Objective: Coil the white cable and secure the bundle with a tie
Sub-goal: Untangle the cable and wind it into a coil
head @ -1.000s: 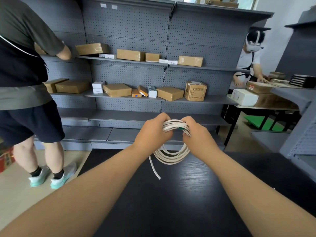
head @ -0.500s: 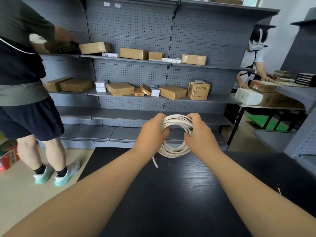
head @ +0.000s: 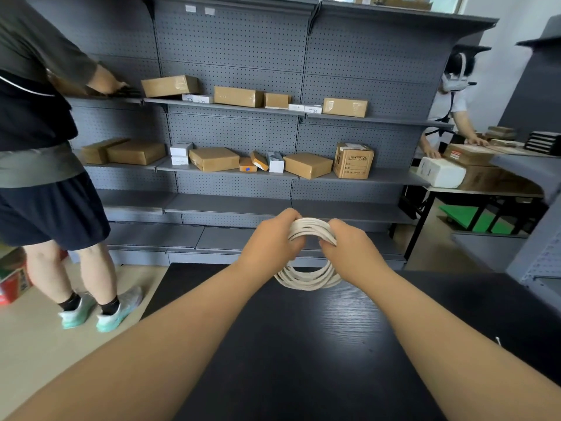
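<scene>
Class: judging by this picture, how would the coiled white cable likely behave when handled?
Probably floppy: the white cable sags in loose loops below the left hand and right hand. Likely to spring apart if released, since both grip its top. Seemingly light: held above the table.

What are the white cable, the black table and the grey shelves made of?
The white cable: likely a soft plastic jacket, matte off-white; it bends into tight loops. Table: probably wood or wood-look laminate, black, with visible grain and a sheen. Shelves: seemingly painted metal, grey, with perforated back panels.

No legible text or labels
</scene>
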Available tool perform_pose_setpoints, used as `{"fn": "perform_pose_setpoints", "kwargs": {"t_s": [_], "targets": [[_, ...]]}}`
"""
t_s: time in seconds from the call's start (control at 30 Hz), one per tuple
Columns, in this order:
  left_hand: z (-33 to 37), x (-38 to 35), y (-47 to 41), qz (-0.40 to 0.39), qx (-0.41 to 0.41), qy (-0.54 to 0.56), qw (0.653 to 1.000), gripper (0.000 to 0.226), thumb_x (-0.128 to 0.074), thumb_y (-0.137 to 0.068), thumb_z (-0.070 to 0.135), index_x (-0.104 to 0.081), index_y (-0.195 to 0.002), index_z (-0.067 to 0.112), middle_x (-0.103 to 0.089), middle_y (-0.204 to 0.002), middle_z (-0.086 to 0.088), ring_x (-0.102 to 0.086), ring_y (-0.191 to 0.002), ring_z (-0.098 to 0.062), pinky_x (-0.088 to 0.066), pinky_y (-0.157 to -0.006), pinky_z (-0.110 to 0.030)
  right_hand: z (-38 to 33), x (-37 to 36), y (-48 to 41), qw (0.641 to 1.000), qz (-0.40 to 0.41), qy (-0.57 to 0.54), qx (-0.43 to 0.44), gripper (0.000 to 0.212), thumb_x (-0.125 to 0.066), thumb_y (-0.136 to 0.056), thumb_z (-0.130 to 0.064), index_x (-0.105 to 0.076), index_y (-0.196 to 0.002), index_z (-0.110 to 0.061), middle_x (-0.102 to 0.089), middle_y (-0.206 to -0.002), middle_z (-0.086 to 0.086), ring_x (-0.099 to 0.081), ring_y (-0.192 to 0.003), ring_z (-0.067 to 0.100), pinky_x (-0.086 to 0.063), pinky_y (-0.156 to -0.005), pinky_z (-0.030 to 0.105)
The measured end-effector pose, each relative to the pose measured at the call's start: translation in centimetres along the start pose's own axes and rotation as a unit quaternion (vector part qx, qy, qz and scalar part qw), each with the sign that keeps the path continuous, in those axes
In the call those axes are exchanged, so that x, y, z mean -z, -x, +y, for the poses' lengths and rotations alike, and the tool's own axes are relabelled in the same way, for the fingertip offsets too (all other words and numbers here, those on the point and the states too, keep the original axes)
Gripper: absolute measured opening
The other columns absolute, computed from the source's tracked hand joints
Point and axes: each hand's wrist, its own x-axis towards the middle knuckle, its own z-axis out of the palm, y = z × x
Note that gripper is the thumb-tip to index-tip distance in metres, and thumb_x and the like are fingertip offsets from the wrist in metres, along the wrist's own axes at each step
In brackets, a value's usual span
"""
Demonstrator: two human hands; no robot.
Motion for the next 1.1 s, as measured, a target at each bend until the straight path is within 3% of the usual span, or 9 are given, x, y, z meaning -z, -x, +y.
{"fn": "perform_pose_setpoints", "kwargs": {"t_s": [0.17,0.33,0.43,0.63,0.77,0.9,0.97,1.1], "targets": [[0.0,-1.5,0.9,0.046,0.128,0.237,0.962,0.005,-0.056,-0.091,0.022,-0.056,-0.093,0.017,-0.058,-0.071,0.001,-0.063,-0.057,-0.016,-0.047,-0.057,-0.031,1.1,-0.6,-0.3,0.982,0.036,-0.163,-0.085,0.011,-0.047,-0.091,-0.016,-0.055,-0.092,-0.009,-0.063,-0.092,0.014,-0.066,-0.084,0.033,-0.051,-0.076,0.045],[0.6,-2.8,1.1,0.099,0.166,0.38,0.904,0.003,-0.059,-0.09,0.02,-0.057,-0.09,0.018,-0.056,-0.066,0.004,-0.057,-0.049,-0.011,-0.039,-0.041,-0.016,1.6,-1.4,-0.4,0.956,0.057,-0.25,-0.143,0.008,-0.048,-0.091,-0.015,-0.054,-0.088,-0.012,-0.055,-0.079,0.007,-0.063,-0.071,0.028,-0.049,-0.067,0.039],[0.6,-3.2,1.2,0.086,0.166,0.395,0.899,0.004,-0.059,-0.09,0.021,-0.058,-0.093,0.018,-0.057,-0.068,0.005,-0.055,-0.046,-0.009,-0.041,-0.043,-0.018,1.8,-1.4,-0.1,0.952,0.059,-0.26,-0.152,0.008,-0.047,-0.092,-0.014,-0.053,-0.087,-0.012,-0.053,-0.076,0.004,-0.059,-0.065,0.023,-0.043,-0.063,0.035],[0.4,-3.6,1.3,0.001,0.157,0.313,0.937,0.008,-0.051,-0.095,0.026,-0.055,-0.093,0.02,-0.053,-0.057,0.001,-0.056,-0.051,-0.012,-0.041,-0.045,-0.017,2.2,-1.3,0.9,0.938,0.053,-0.303,-0.159,0.009,-0.047,-0.091,-0.008,-0.053,-0.088,-0.014,-0.055,-0.079,0.003,-0.064,-0.065,0.022,-0.046,-0.063,0.035],[-0.1,-3.9,1.0,0.002,0.174,0.332,0.927,0.017,-0.048,-0.096,0.026,-0.057,-0.105,0.016,-0.047,-0.05,0.004,-0.052,-0.046,-0.013,-0.044,-0.06,-0.033,2.2,-0.2,1.6,0.92,-0.01,-0.365,-0.14,0.014,-0.052,-0.084,0.0,-0.056,-0.087,-0.013,-0.057,-0.076,0.007,-0.061,-0.07,0.019,-0.045,-0.067,0.034],[-0.1,-3.9,0.5,-0.015,0.149,0.304,0.941,0.014,-0.048,-0.096,0.025,-0.056,-0.101,0.015,-0.047,-0.056,0.0,-0.048,-0.044,-0.011,-0.052,-0.061,-0.038,2.4,1.2,2.1,0.866,-0.09,-0.47,-0.144,0.006,-0.056,-0.09,-0.004,-0.056,-0.085,-0.007,-0.05,-0.064,0.007,-0.053,-0.06,0.017,-0.044,-0.062,0.032],[0.1,-3.8,0.2,-0.03,0.137,0.292,0.946,0.013,-0.049,-0.096,0.024,-0.056,-0.099,0.013,-0.045,-0.057,0.0,-0.045,-0.043,-0.01,-0.053,-0.058,-0.033,2.6,1.6,2.2,0.843,-0.108,-0.502,-0.163,0.009,-0.057,-0.09,-0.007,-0.057,-0.081,-0.006,-0.049,-0.061,0.006,-0.051,-0.056,0.018,-0.044,-0.059,0.032],[0.2,-3.3,-0.2,-0.061,0.106,0.279,0.952,0.013,-0.049,-0.095,0.021,-0.058,-0.099,0.012,-0.04,-0.051,0.001,-0.04,-0.041,-0.01,-0.05,-0.05,-0.026,3.0,2.1,2.5,0.818,-0.138,-0.53,-0.173,0.006,-0.058,-0.089,-0.009,-0.06,-0.092,-0.003,-0.053,-0.06,0.006,-0.054,-0.053,0.017,-0.048,-0.056,0.03]]}}
